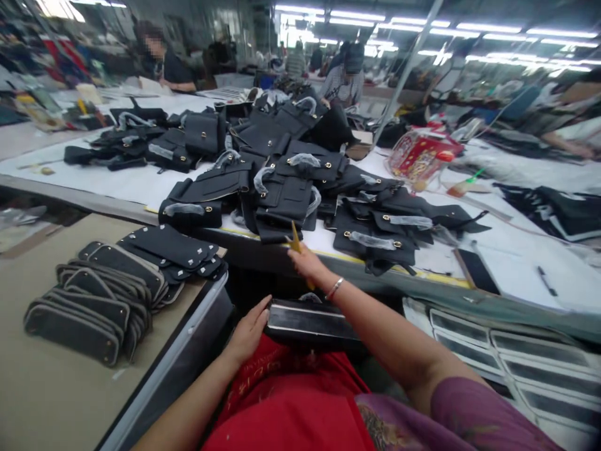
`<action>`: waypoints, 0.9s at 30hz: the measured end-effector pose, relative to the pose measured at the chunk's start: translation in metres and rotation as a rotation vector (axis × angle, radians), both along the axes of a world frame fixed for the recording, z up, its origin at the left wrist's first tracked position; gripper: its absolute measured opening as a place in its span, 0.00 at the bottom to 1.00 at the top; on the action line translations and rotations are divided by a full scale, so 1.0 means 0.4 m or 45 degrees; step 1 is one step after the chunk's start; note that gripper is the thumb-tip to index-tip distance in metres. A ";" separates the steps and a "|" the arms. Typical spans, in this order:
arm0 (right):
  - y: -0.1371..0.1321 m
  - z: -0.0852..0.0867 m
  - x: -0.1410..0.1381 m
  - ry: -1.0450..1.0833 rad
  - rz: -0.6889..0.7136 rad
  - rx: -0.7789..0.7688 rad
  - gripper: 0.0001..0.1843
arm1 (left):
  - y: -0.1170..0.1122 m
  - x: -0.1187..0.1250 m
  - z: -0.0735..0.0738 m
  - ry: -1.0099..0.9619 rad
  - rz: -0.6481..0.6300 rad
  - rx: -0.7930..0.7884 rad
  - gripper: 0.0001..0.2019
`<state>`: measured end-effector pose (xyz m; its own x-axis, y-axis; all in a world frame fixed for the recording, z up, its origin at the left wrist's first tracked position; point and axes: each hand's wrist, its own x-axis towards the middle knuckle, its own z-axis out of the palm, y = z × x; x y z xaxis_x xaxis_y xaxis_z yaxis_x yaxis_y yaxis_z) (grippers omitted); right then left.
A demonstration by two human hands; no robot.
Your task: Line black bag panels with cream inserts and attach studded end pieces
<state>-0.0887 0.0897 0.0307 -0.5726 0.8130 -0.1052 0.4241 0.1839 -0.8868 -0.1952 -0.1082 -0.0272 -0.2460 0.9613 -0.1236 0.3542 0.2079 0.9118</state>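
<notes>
My left hand (250, 332) rests with fingers curled against the left end of a black bag piece (312, 322) lying on my red lap. My right hand (307, 262), a bracelet at its wrist, reaches forward toward the table edge and grips a small yellow tool (295, 239) that points up. Just beyond it lies a heap of black handbags (286, 188) with plastic-wrapped handles.
Stacked black oval panels (94, 300) lie on the beige side table (51, 401) at left. A red packet (420, 156) and a bottle (464, 186) sit on the white table (507, 263). A phone (477, 270) lies at right. Other people work at the far end.
</notes>
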 end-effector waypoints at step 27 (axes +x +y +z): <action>0.270 -0.090 0.096 -1.022 0.053 0.846 0.36 | 0.077 0.038 0.062 1.334 -0.708 0.250 0.41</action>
